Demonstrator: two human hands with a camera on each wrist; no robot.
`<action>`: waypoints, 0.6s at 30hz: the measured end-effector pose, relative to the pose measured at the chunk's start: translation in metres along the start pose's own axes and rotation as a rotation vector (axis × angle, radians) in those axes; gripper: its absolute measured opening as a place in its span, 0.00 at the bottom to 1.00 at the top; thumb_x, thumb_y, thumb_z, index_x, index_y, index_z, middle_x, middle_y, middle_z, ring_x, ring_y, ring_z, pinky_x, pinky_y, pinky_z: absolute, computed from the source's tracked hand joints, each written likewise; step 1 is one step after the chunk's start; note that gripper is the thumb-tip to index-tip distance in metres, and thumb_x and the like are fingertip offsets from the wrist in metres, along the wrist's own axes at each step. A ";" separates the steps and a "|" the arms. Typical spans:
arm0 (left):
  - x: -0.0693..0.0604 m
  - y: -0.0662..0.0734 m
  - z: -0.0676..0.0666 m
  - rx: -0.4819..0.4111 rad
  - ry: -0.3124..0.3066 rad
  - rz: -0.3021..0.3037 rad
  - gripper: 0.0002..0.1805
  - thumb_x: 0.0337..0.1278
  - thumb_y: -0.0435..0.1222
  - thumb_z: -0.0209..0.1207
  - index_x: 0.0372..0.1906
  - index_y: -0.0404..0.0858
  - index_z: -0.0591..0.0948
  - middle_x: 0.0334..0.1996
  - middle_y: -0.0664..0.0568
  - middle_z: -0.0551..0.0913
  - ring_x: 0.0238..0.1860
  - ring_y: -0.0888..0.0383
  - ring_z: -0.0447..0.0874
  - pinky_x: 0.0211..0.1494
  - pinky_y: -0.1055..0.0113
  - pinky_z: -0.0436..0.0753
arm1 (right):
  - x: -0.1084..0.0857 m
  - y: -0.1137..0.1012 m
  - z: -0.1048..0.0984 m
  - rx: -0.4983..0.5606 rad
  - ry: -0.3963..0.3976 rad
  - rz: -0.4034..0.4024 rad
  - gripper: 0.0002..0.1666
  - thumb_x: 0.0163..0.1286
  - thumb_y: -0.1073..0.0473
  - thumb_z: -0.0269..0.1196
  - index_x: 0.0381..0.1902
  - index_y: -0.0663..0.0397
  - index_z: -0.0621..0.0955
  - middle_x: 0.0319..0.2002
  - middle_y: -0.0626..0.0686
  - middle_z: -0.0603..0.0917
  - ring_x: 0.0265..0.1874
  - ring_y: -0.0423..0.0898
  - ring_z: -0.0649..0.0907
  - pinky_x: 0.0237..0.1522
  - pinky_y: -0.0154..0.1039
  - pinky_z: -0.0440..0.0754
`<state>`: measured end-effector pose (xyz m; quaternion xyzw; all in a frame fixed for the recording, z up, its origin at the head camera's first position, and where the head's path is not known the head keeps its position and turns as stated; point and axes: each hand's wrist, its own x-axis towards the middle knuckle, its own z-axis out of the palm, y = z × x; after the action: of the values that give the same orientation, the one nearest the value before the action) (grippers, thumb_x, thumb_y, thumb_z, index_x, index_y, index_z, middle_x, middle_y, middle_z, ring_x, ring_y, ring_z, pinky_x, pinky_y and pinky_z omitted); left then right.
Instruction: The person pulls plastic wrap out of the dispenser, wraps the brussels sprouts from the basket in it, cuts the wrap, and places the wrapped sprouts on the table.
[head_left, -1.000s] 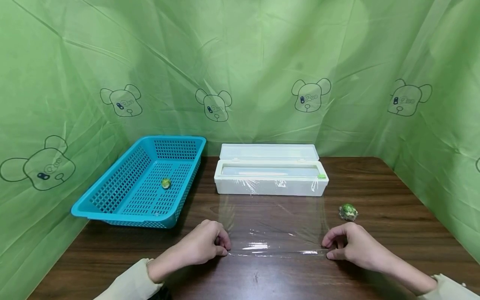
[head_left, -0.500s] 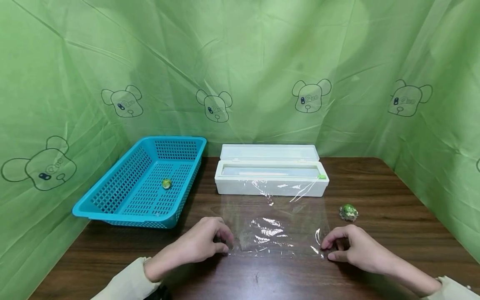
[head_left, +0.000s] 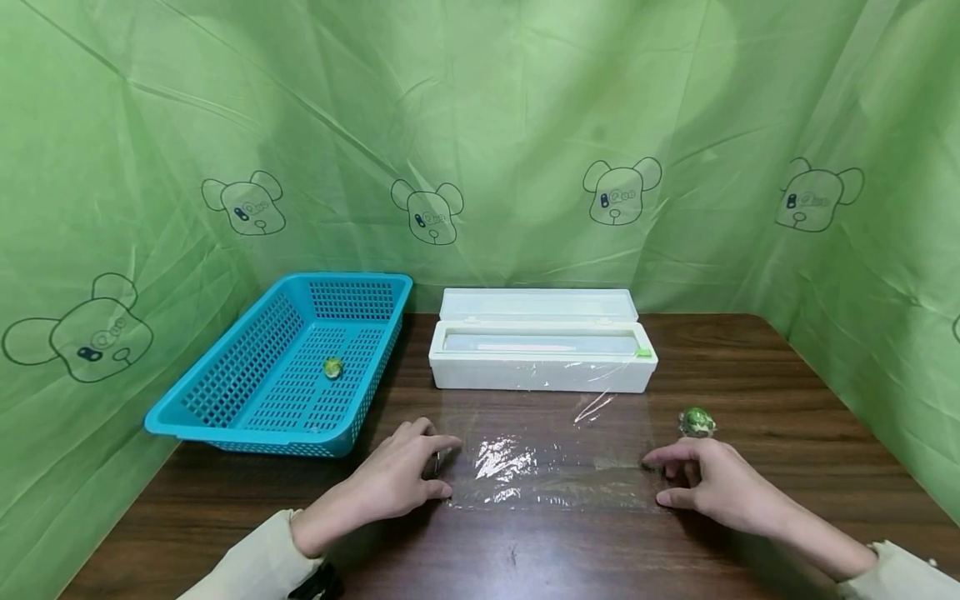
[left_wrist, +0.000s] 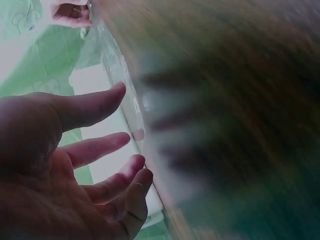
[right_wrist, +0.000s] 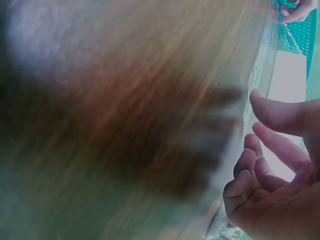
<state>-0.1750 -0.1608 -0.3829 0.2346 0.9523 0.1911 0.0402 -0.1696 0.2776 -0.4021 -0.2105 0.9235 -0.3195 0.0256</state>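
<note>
A sheet of clear cling film [head_left: 551, 467] lies flat on the table, running from the front of a white dispenser box [head_left: 543, 371] whose lid [head_left: 536, 304] is raised. At its near left corner is my left hand [head_left: 397, 475], thumb and fingers spread apart, holding nothing. My right hand [head_left: 720, 487] is beside the near right corner, with a gap between thumb and forefinger. Both wrist views show fingers separated, the left hand [left_wrist: 95, 145] and right hand [right_wrist: 280, 155] close to the film's edge. A small green film-wrapped ball [head_left: 697, 422] lies just beyond my right hand.
On the left stands a blue plastic basket [head_left: 358, 425] with a small yellow-green ball [head_left: 333, 367] inside. A green slider [head_left: 643, 353] is at the box's right end. Green printed cloth [head_left: 517, 100] surrounds the brown wooden table [head_left: 757, 383].
Both hands have let go of the film's near corners and spread their fingers. The film has slackened and settled onto the table. Box, basket and balls have not moved.
</note>
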 end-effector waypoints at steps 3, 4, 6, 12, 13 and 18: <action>0.001 -0.002 0.001 -0.004 -0.016 -0.014 0.34 0.50 0.40 0.80 0.64 0.40 0.84 0.42 0.52 0.74 0.44 0.52 0.70 0.46 0.52 0.74 | -0.001 0.000 0.000 0.004 -0.013 0.015 0.26 0.54 0.56 0.83 0.51 0.54 0.89 0.30 0.42 0.77 0.23 0.34 0.71 0.27 0.35 0.72; 0.001 -0.002 0.001 -0.006 -0.020 -0.016 0.34 0.50 0.40 0.80 0.64 0.40 0.84 0.42 0.52 0.74 0.44 0.52 0.70 0.46 0.52 0.74 | -0.002 0.000 0.001 0.006 -0.017 0.021 0.27 0.54 0.56 0.83 0.52 0.55 0.89 0.29 0.42 0.77 0.23 0.34 0.71 0.27 0.35 0.72; 0.002 -0.003 0.001 -0.012 -0.030 -0.023 0.34 0.50 0.39 0.80 0.65 0.39 0.84 0.42 0.51 0.75 0.44 0.52 0.70 0.45 0.52 0.74 | -0.002 0.001 0.001 0.010 -0.025 0.028 0.28 0.54 0.56 0.83 0.53 0.56 0.89 0.29 0.43 0.77 0.23 0.34 0.70 0.27 0.34 0.72; 0.004 -0.005 0.000 -0.015 -0.065 -0.055 0.33 0.50 0.37 0.80 0.65 0.40 0.84 0.43 0.51 0.75 0.45 0.52 0.70 0.46 0.51 0.75 | -0.002 0.003 0.000 0.022 -0.035 0.031 0.31 0.54 0.56 0.83 0.56 0.58 0.88 0.29 0.42 0.76 0.23 0.34 0.70 0.27 0.34 0.71; 0.004 -0.005 0.000 -0.017 -0.069 -0.060 0.33 0.50 0.37 0.80 0.64 0.40 0.84 0.43 0.50 0.75 0.46 0.51 0.71 0.47 0.50 0.75 | -0.002 0.004 0.000 0.023 -0.035 0.032 0.31 0.54 0.56 0.83 0.56 0.59 0.87 0.29 0.42 0.76 0.23 0.33 0.70 0.27 0.34 0.71; 0.005 -0.007 -0.001 -0.022 -0.079 -0.078 0.33 0.50 0.37 0.80 0.64 0.41 0.85 0.44 0.51 0.75 0.49 0.50 0.71 0.49 0.48 0.75 | -0.003 0.007 0.000 0.026 -0.033 0.027 0.32 0.55 0.55 0.83 0.56 0.58 0.87 0.30 0.41 0.76 0.22 0.33 0.68 0.26 0.34 0.70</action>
<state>-0.1828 -0.1649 -0.3849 0.2043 0.9562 0.1904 0.0876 -0.1698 0.2835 -0.4065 -0.2028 0.9216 -0.3275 0.0480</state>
